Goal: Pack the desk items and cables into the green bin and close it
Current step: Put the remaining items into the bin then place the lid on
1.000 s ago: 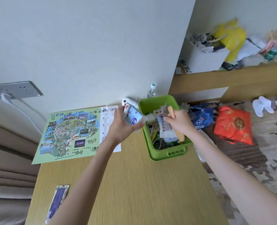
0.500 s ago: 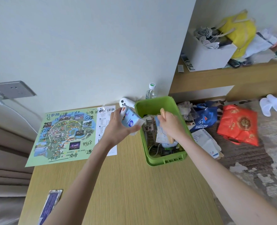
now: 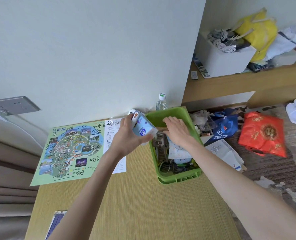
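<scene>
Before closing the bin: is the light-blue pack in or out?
Out. The left hand grips the light-blue pack above the left rim of the green bin, not yet inside.

My left hand (image 3: 126, 137) gripped a pale blue packet (image 3: 143, 129), tilted, at the left rim of the green bin (image 3: 178, 178). My right hand (image 3: 176, 130) lay palm down inside the bin, fingers stretched toward its far wall, over a patterned pouch (image 3: 177, 151) and a grey-brown ribbed item (image 3: 161, 148). Cables (image 3: 171, 168) were coiled at the bin's near end. The bin stood on the desk (image 3: 143, 205), right of an annotated map (image 3: 69, 149). A water bottle (image 3: 161, 102) stood upright just behind the bin, against the wall.
</scene>
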The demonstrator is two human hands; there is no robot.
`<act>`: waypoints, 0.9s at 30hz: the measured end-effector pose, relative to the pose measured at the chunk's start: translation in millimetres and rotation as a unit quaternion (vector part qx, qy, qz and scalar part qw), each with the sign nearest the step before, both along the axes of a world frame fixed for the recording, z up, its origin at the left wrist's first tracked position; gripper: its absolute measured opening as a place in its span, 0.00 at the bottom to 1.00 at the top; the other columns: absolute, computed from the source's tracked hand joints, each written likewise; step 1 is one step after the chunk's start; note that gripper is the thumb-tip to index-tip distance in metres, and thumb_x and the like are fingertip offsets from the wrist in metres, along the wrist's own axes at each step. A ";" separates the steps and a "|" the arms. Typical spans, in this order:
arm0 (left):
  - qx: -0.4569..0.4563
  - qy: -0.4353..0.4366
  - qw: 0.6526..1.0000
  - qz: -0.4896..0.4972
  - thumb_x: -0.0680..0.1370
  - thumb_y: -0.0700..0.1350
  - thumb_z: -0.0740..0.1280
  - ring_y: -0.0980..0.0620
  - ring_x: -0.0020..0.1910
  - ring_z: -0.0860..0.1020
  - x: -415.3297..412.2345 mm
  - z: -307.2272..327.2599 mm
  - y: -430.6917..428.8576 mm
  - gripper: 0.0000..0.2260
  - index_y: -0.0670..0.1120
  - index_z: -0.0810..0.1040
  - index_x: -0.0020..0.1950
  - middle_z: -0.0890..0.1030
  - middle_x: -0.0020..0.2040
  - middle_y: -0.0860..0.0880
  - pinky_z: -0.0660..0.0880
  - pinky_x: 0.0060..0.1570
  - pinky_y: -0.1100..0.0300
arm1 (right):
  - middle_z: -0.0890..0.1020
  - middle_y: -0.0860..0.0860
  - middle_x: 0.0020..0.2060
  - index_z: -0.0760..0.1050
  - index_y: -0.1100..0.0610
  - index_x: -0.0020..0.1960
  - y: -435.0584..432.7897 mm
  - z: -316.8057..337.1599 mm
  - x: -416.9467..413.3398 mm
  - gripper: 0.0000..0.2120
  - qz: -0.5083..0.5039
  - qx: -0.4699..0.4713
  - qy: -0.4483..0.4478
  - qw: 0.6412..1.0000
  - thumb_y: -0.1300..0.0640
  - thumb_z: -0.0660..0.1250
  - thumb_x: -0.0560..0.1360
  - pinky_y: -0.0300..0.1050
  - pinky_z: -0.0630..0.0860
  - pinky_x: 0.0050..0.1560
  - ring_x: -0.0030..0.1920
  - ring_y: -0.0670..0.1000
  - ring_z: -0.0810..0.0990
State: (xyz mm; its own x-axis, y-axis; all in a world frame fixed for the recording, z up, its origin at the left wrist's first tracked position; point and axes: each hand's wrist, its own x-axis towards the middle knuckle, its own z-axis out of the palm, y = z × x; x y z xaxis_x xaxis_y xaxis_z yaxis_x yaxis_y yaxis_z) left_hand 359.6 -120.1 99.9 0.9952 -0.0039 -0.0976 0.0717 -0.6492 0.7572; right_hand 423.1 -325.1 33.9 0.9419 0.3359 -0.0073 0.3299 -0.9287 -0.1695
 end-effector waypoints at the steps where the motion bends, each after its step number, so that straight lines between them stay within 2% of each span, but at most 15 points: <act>1: 0.011 -0.001 1.000 -0.003 0.65 0.61 0.76 0.53 0.55 0.73 2.1 1.0 -2.2 0.44 0.52 0.59 0.74 0.67 0.61 0.54 0.78 0.52 0.48 | 0.74 0.53 0.61 0.67 0.58 0.68 -3.6 1.5 -2.6 0.20 0.008 0.020 -0.011 1.000 0.55 0.64 0.78 0.47 0.66 0.62 0.62 0.54 0.71; 4: 0.036 -0.015 0.999 -0.025 0.65 0.61 0.76 0.52 0.57 0.73 10.6 3.1 -13.3 0.44 0.53 0.59 0.74 0.67 0.62 0.54 0.77 0.52 0.48 | 0.75 0.53 0.62 0.70 0.59 0.67 -22.1 15.7 -16.8 0.18 -0.009 0.111 -0.063 0.992 0.62 0.64 0.77 0.45 0.67 0.62 0.62 0.53 0.73; 8: 0.093 -0.041 0.990 -0.097 0.64 0.61 0.76 0.51 0.55 0.74 22.6 1.3 -44.3 0.43 0.52 0.58 0.73 0.67 0.66 0.53 0.73 0.46 0.54 | 0.75 0.53 0.60 0.71 0.60 0.63 -63.6 24.2 -47.9 0.16 -0.080 0.161 -0.117 0.977 0.64 0.65 0.76 0.46 0.72 0.58 0.59 0.53 0.75; 12: 0.210 -0.021 0.959 -0.189 0.65 0.61 0.75 0.46 0.55 0.77 31.0 -15.2 -88.0 0.45 0.49 0.56 0.74 0.67 0.67 0.50 0.78 0.47 0.50 | 0.74 0.52 0.61 0.68 0.58 0.67 -92.1 12.2 -80.3 0.17 -0.145 0.230 -0.060 0.961 0.60 0.63 0.79 0.42 0.72 0.49 0.57 0.50 0.77; 15: 0.297 -0.015 0.927 -0.230 0.66 0.60 0.76 0.44 0.56 0.77 32.3 -31.7 -119.2 0.46 0.47 0.56 0.76 0.67 0.67 0.48 0.77 0.45 0.51 | 0.75 0.51 0.64 0.67 0.58 0.69 -96.1 0.9 -96.7 0.18 -0.144 0.250 -0.025 0.957 0.59 0.61 0.80 0.47 0.76 0.52 0.58 0.51 0.78; 17: 0.322 -0.012 0.917 -0.236 0.68 0.60 0.75 0.43 0.59 0.75 31.8 -42.5 -135.1 0.46 0.45 0.55 0.77 0.66 0.68 0.46 0.75 0.47 0.51 | 0.75 0.52 0.67 0.66 0.58 0.71 -94.7 -4.6 -103.6 0.18 -0.140 0.256 -0.020 0.956 0.59 0.59 0.81 0.45 0.75 0.56 0.62 0.52 0.77; 20: 0.335 -0.030 0.919 -0.207 0.69 0.65 0.71 0.44 0.62 0.73 32.5 -54.0 -149.4 0.47 0.42 0.55 0.77 0.68 0.68 0.44 0.74 0.48 0.53 | 0.73 0.51 0.69 0.65 0.56 0.73 -90.8 -9.1 -108.3 0.19 -0.152 0.258 -0.026 0.954 0.59 0.57 0.82 0.41 0.73 0.56 0.64 0.51 0.76; 23: 0.340 -0.022 0.917 -0.206 0.70 0.66 0.70 0.43 0.68 0.69 33.7 -56.6 -154.1 0.49 0.41 0.51 0.78 0.64 0.72 0.43 0.73 0.57 0.51 | 0.74 0.51 0.68 0.65 0.56 0.72 -88.9 -10.3 -109.0 0.19 -0.155 0.253 -0.042 0.954 0.59 0.57 0.82 0.43 0.77 0.51 0.59 0.53 0.79; 25: 0.295 0.026 0.931 -0.213 0.70 0.65 0.70 0.41 0.72 0.64 36.2 -52.2 -150.7 0.49 0.42 0.50 0.79 0.59 0.75 0.42 0.69 0.65 0.48 | 0.75 0.51 0.67 0.65 0.57 0.72 -88.7 -11.9 -109.2 0.19 -0.157 0.246 -0.048 0.955 0.59 0.57 0.82 0.49 0.80 0.48 0.57 0.54 0.81; 27: 0.203 0.082 0.958 -0.187 0.74 0.60 0.69 0.40 0.71 0.64 42.2 -45.3 -144.6 0.43 0.42 0.52 0.78 0.57 0.75 0.42 0.67 0.68 0.47 | 0.75 0.51 0.67 0.65 0.57 0.72 -89.5 -13.8 -108.8 0.19 -0.155 0.241 -0.054 0.956 0.59 0.57 0.82 0.50 0.80 0.47 0.55 0.55 0.81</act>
State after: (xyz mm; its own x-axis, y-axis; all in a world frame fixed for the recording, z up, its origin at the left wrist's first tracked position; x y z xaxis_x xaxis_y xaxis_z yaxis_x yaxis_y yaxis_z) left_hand 401.8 -264.7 54.6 0.9027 -0.2854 -0.3220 -0.1265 -0.8913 0.4353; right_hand 314.4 -414.6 20.1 0.9833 -0.0197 0.1809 0.0912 -0.8068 -0.5838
